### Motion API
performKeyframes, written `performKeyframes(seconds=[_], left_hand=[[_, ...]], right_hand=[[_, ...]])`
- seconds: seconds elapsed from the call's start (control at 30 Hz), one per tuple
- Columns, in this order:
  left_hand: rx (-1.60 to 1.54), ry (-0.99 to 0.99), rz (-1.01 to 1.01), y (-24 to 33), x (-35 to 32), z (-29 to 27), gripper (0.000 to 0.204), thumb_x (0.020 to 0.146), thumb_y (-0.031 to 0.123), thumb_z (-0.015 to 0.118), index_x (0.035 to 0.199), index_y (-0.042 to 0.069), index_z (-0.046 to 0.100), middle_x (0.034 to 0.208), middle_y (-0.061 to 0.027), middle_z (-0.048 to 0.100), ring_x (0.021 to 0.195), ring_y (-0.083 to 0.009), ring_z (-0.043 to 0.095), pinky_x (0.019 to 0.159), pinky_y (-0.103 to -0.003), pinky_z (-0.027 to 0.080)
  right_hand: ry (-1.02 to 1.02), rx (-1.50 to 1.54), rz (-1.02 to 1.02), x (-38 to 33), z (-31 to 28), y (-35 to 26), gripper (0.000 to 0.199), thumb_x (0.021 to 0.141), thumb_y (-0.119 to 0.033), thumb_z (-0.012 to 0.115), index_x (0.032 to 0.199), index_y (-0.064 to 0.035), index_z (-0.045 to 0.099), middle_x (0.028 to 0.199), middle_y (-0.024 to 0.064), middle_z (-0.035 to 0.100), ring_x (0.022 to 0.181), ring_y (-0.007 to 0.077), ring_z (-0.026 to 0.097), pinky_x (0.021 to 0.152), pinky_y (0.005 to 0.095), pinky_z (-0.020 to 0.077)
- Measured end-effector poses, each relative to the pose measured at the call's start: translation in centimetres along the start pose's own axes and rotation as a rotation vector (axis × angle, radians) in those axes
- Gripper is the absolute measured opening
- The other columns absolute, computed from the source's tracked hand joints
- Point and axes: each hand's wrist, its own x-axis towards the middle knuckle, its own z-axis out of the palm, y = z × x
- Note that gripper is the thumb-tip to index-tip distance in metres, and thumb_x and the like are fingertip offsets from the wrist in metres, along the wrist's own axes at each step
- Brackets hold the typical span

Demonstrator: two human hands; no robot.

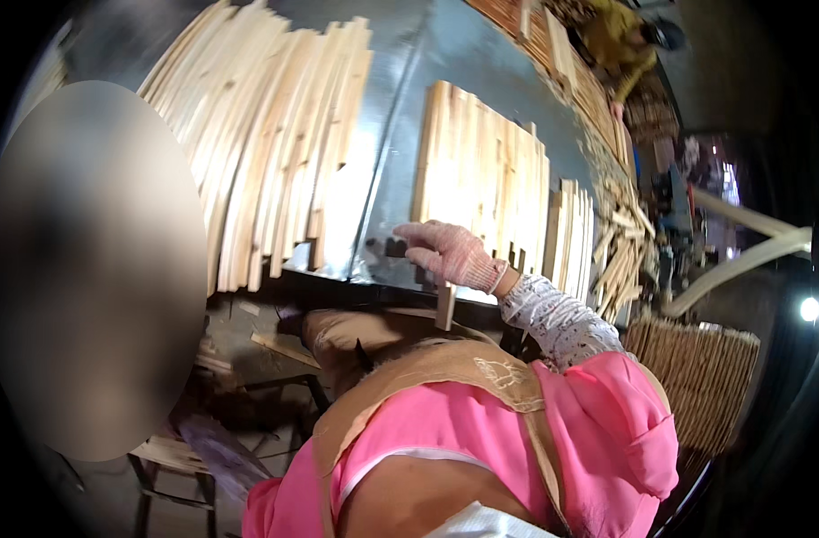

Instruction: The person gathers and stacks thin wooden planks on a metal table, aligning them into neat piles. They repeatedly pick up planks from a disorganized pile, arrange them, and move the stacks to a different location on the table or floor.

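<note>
My right hand (453, 255), in a pale pinkish work glove, is over the near edge of the metal table (387, 170). Its fingers reach out to the left, apart, with nothing seen between them. Just beyond it lies a block of pale wooden strips (486, 170) set side by side. One strip (445, 307) juts past the table edge below the hand; whether the hand touches it I cannot tell. Left of these spreads a wider row of long wooden strips (275, 134) with uneven ends. My left hand does not show; only a purplish sleeve (221, 453) appears low on the left.
A narrower group of strips (573, 235) lies to the right, beside a loose heap of wood pieces (620, 255). Stacked wood (697, 381) stands at the right. Another person (611, 40) works at the far right. A stool (172, 457) is at lower left; a blurred oval hides the left side.
</note>
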Motion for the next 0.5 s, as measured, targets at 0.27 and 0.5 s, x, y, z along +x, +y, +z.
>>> performKeyframes(seconds=[0.27, 0.5], left_hand=[[-0.335, -0.711, 0.369, 23.1, -25.9, -10.3, 0.053, 0.098, 0.013, 0.076, 0.146, -0.001, 0.059, 0.136, -0.0247, 0.066, 0.124, -0.0434, 0.063, 0.107, -0.05, 0.054], [-0.669, -0.585, 0.776, 54.0, -32.4, -0.5, 0.054, 0.1, 0.015, 0.074, 0.149, -0.004, 0.059, 0.133, -0.0295, 0.068, 0.115, -0.0485, 0.067, 0.102, -0.051, 0.056]], right_hand=[[0.809, -0.036, 0.773, -4.9, -11.5, 25.2, 0.078, 0.104, -0.05, 0.069, 0.168, -0.0125, 0.044, 0.149, 0.0292, 0.065, 0.132, 0.0425, 0.069, 0.113, 0.0498, 0.057], [0.814, -0.117, 0.786, -5.8, -11.0, 39.6, 0.073, 0.105, -0.056, 0.057, 0.157, -0.0048, 0.055, 0.142, 0.033, 0.067, 0.124, 0.0546, 0.067, 0.109, 0.0564, 0.0534]])
